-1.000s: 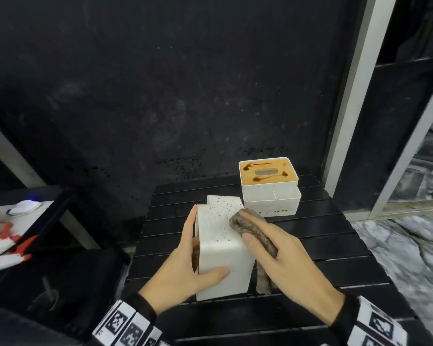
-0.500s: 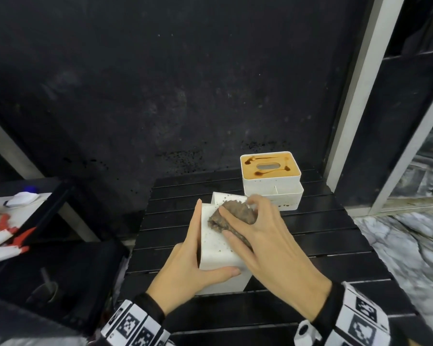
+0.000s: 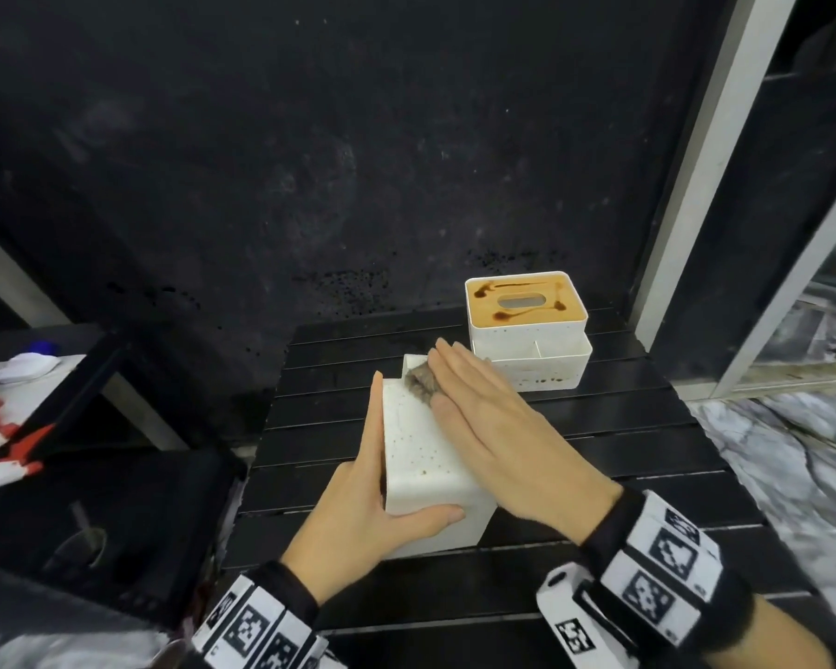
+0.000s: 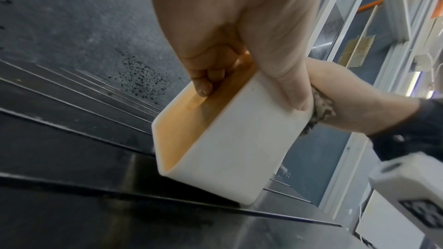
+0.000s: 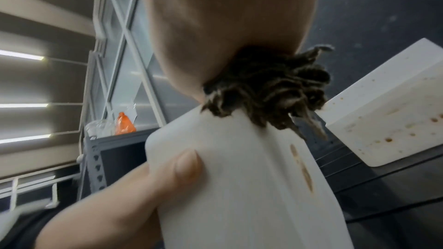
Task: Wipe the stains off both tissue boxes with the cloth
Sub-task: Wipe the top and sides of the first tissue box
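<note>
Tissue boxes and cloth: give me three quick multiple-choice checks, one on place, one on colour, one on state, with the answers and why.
1. Where is the cloth?
A. Hanging off the table edge
B. Under the right hand on the near tissue box
C. Inside the far tissue box

2. What colour is the far tissue box's stained top?
A. Orange-brown
B. Blue
C. Green

3. How does the near tissue box lie?
A. Upright, opening up
B. Tipped on its side, steadied by the left hand
C. Stacked on the far box

Answers: 1 B, the head view shows flat fingers pressing the cloth onto the box's upper face. 2 A, the top is orange with dark brown streaks round the slot. 3 B, the left wrist view shows its orange face turned sideways, with the fingers curled over that face.
</note>
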{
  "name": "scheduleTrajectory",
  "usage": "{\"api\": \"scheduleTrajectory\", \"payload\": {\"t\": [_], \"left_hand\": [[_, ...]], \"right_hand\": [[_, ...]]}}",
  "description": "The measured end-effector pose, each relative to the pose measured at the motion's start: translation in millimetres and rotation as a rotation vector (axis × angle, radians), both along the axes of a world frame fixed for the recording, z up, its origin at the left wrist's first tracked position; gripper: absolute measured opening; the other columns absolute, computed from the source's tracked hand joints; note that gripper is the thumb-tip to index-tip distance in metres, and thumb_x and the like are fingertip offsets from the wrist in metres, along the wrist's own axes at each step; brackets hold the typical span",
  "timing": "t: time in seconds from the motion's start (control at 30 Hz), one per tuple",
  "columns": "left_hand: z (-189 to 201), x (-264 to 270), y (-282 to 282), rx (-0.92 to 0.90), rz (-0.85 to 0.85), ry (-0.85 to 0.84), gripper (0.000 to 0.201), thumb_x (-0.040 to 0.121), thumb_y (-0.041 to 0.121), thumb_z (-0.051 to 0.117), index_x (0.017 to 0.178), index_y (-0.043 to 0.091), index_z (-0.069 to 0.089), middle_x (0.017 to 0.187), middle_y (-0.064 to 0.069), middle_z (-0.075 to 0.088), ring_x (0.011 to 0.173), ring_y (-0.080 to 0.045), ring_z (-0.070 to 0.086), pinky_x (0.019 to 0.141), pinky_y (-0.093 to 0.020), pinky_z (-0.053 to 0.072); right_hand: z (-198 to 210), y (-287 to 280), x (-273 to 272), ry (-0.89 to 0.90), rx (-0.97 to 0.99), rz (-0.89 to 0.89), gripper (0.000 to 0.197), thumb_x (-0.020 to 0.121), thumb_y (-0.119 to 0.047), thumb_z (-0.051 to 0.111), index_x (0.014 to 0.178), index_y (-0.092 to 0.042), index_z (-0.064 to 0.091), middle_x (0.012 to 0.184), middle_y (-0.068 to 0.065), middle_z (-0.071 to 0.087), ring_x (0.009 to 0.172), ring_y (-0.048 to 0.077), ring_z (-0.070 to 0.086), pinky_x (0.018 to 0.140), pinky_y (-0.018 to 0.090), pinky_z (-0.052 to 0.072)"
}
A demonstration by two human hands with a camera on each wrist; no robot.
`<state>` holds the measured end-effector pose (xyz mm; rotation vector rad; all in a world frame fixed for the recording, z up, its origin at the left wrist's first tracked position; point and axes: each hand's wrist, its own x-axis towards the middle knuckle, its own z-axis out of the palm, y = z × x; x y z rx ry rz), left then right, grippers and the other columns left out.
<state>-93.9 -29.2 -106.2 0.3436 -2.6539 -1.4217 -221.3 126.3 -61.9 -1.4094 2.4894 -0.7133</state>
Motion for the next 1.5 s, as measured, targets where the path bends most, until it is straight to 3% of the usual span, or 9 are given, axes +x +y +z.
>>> {"api": "scheduleTrajectory", "payload": {"t": [0.1, 0.23, 0.37, 0.47, 0.57, 0.73, 0.97, 1.2, 1.5], "left_hand": [[1, -1, -2, -0.026, 0.001, -0.003, 0.142, 0.077, 0.052, 0.090, 0.150, 0.061, -0.031, 0.130, 0.058, 0.045, 0.115, 0.016, 0.062, 0.092, -0.005, 0.048], [5, -3, 0, -0.003, 0.001, -0.006, 0.141, 0.076, 0.048, 0.090, 0.152, 0.058, -0.028, 0.126, 0.043, 0.062, 0.110, 0.014, 0.066, 0.089, -0.003, 0.048], [3, -4, 1, 0.005, -0.010, 0.003, 0.139, 0.078, 0.049, 0.089, 0.154, 0.058, -0.027, 0.129, 0.044, 0.060, 0.110, 0.012, 0.067, 0.093, -0.007, 0.050], [6, -4, 0, -0.026, -0.023, -0.007, 0.141, 0.078, 0.052, 0.088, 0.153, 0.057, -0.030, 0.127, 0.057, 0.048, 0.110, 0.016, 0.064, 0.089, -0.003, 0.047], [7, -4, 1, -0.011, -0.022, -0.002, 0.141, 0.077, 0.051, 0.089, 0.153, 0.059, -0.029, 0.128, 0.050, 0.055, 0.111, 0.015, 0.065, 0.091, -0.005, 0.049], [7, -3, 0, 0.038, -0.024, -0.015, 0.141, 0.079, 0.045, 0.090, 0.154, 0.057, -0.027, 0.131, 0.029, 0.067, 0.112, 0.008, 0.069, 0.098, -0.018, 0.055], [6, -1, -2, -0.026, -0.016, -0.012, 0.140, 0.075, 0.055, 0.089, 0.151, 0.063, -0.029, 0.123, 0.046, 0.059, 0.108, 0.013, 0.066, 0.090, -0.011, 0.053], [8, -3, 3, 0.042, -0.035, -0.022, 0.142, 0.077, 0.051, 0.091, 0.151, 0.062, -0.029, 0.133, 0.025, 0.067, 0.112, 0.006, 0.069, 0.099, -0.022, 0.057], [5, -1, -2, 0.028, -0.030, -0.020, 0.141, 0.080, 0.045, 0.090, 0.153, 0.057, -0.030, 0.128, 0.026, 0.068, 0.107, 0.009, 0.069, 0.093, -0.015, 0.055]], "right_hand": [[2, -1, 3, -0.062, -0.015, -0.021, 0.057, 0.110, -0.041, 0.015, 0.161, -0.026, -0.006, 0.166, -0.016, -0.016, 0.147, -0.007, -0.020, 0.125, 0.026, -0.008], [5, 17, 35, 0.041, 0.133, 0.003, 0.065, 0.092, -0.052, -0.015, 0.150, -0.025, -0.027, 0.158, -0.012, -0.035, 0.144, -0.002, -0.033, 0.118, 0.022, -0.019], [-1, 9, 17, 0.161, 0.170, 0.030, 0.107, 0.067, -0.061, -0.048, 0.158, -0.013, -0.018, 0.165, 0.003, -0.026, 0.150, 0.012, -0.028, 0.126, 0.035, -0.007], [2, -10, -10, -0.024, 0.093, -0.073, 0.076, 0.096, -0.060, -0.015, 0.160, -0.019, -0.009, 0.168, -0.004, -0.016, 0.152, 0.007, -0.020, 0.123, 0.030, -0.010], [9, -8, -1, -0.048, 0.060, -0.050, 0.063, 0.107, -0.049, 0.011, 0.159, -0.023, -0.013, 0.167, -0.011, -0.019, 0.149, -0.001, -0.023, 0.120, 0.025, -0.015], [9, 13, 24, -0.056, 0.107, 0.019, 0.066, 0.103, -0.062, 0.013, 0.153, -0.036, -0.022, 0.154, -0.029, -0.032, 0.132, -0.021, -0.035, 0.107, 0.010, -0.023], [5, -25, -11, -0.071, 0.025, -0.146, 0.077, 0.101, -0.066, 0.018, 0.162, -0.022, -0.001, 0.170, -0.009, -0.001, 0.154, 0.007, -0.003, 0.120, 0.028, -0.001], [6, 2, 21, 0.028, 0.091, -0.094, 0.077, 0.099, -0.069, 0.016, 0.158, -0.030, -0.016, 0.166, -0.018, -0.018, 0.150, -0.001, -0.019, 0.118, 0.022, -0.012], [9, 0, 22, 0.015, 0.073, -0.004, 0.079, 0.098, -0.071, 0.010, 0.156, -0.028, -0.021, 0.162, -0.018, -0.029, 0.144, -0.007, -0.030, 0.123, 0.027, -0.012]]}}
